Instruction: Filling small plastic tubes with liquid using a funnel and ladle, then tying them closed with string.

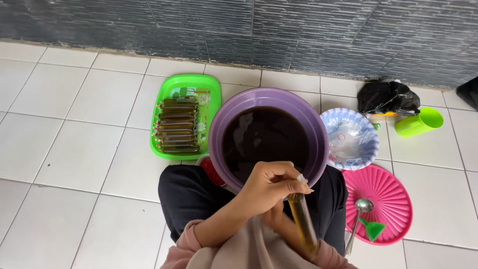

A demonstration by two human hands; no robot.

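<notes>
Both hands are working right under my chin, left hand (271, 187) pinching the top of a long, thin plastic tube of amber liquid (302, 219), right hand (279, 219) gripping lower, over the purple plastic basin (318, 144) — looks like sealing, tight knot needed.

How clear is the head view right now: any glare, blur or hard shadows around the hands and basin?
Head view: soft, even light, no hard shadows; pale reflections on the dark liquid in the purple basin; left hand and filled tube slightly soft; right hand mostly hidden.
</notes>
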